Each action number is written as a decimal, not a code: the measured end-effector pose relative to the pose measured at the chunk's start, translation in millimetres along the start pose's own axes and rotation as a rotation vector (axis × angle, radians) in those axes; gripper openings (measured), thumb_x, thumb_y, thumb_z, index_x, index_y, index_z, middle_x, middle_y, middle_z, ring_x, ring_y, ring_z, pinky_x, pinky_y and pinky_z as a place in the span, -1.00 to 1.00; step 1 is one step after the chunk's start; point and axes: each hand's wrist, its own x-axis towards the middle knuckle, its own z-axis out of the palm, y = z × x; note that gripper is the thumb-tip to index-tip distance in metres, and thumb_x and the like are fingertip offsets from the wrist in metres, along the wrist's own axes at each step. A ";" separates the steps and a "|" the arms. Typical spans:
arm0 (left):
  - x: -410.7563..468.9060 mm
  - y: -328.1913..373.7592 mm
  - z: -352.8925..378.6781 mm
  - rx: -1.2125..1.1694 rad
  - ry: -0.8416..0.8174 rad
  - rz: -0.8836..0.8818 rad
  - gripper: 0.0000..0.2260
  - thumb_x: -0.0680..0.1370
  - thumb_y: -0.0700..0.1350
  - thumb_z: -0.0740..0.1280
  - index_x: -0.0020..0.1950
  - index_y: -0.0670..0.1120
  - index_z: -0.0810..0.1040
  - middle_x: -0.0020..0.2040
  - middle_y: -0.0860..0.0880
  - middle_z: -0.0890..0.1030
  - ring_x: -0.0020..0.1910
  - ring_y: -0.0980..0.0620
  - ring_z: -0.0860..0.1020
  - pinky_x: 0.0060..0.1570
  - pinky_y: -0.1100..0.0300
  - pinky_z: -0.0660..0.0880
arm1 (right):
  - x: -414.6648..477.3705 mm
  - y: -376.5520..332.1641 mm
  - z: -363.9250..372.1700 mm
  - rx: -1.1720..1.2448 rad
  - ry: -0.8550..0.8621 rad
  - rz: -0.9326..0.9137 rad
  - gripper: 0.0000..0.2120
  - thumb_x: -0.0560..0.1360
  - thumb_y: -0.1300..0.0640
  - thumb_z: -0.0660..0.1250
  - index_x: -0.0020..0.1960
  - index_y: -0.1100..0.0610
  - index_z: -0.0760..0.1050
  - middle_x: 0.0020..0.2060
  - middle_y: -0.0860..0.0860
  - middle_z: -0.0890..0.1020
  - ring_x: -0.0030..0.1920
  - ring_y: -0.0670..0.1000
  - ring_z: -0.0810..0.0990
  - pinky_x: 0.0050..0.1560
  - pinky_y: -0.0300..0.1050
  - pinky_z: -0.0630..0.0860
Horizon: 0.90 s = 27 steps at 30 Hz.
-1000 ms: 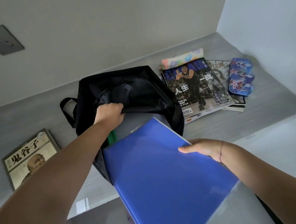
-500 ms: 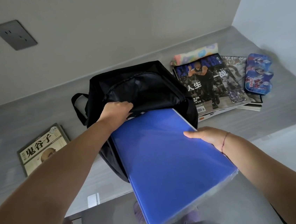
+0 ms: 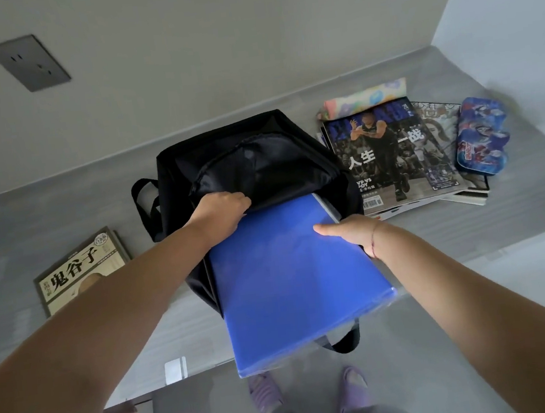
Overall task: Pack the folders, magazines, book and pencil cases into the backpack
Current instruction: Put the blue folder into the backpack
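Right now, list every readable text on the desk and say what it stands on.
"鬼谷子": cover of the book.
"人生", "一战": cover of the top magazine.
"VP VS": same cover, its start hidden by the backpack.
Too blurred or small: magazine masthead and barcode, the book's fine print, the logo on the blue pencil case.

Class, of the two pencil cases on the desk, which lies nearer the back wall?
The pastel patterned pencil case, behind the magazines by the wall; the blue pencil case sits further forward, at the stack's right edge.
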 end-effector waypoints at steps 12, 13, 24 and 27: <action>49.6 64.1 -7.7 0.033 0.049 -0.210 -0.73 0.47 -0.25 0.35 0.15 -0.13 0.44 0.14 -0.08 0.47 0.09 -0.06 0.51 -0.18 0.15 0.43 | -68.6 56.2 -14.8 0.093 -0.193 0.003 -0.72 0.51 0.01 0.33 0.17 0.09 0.53 0.03 0.02 0.68 -0.07 0.02 0.67 -0.17 -0.04 0.64; 50.4 63.5 -7.5 -0.001 0.061 -0.207 -0.77 0.48 -0.28 0.33 0.11 -0.14 0.46 0.11 -0.07 0.49 0.08 -0.06 0.51 -0.19 0.16 0.42 | -67.0 55.2 -11.7 0.119 -0.128 -0.011 -0.72 0.52 0.04 0.33 0.17 0.14 0.53 0.02 0.04 0.68 -0.10 0.01 0.67 -0.18 -0.05 0.64; 47.3 52.0 -12.6 -0.117 0.129 -0.144 -0.87 0.56 -0.22 0.25 0.08 -0.14 0.50 0.07 -0.07 0.51 0.07 -0.07 0.50 -0.20 0.15 0.36 | 3.8 -11.4 30.7 0.264 0.253 -0.092 -0.64 0.43 0.08 0.44 0.11 0.22 0.43 -0.02 0.10 0.45 -0.02 0.09 0.46 -0.06 -0.05 0.48; 46.6 53.8 -5.7 -0.126 0.137 -0.169 -0.83 0.55 -0.18 0.29 0.13 -0.13 0.48 0.10 -0.06 0.50 0.10 -0.06 0.49 -0.15 0.12 0.44 | -1.2 -1.0 25.0 0.174 0.174 -0.120 -0.70 0.46 -0.01 0.39 0.05 0.18 0.47 -0.08 0.06 0.51 -0.08 0.06 0.50 -0.05 -0.08 0.49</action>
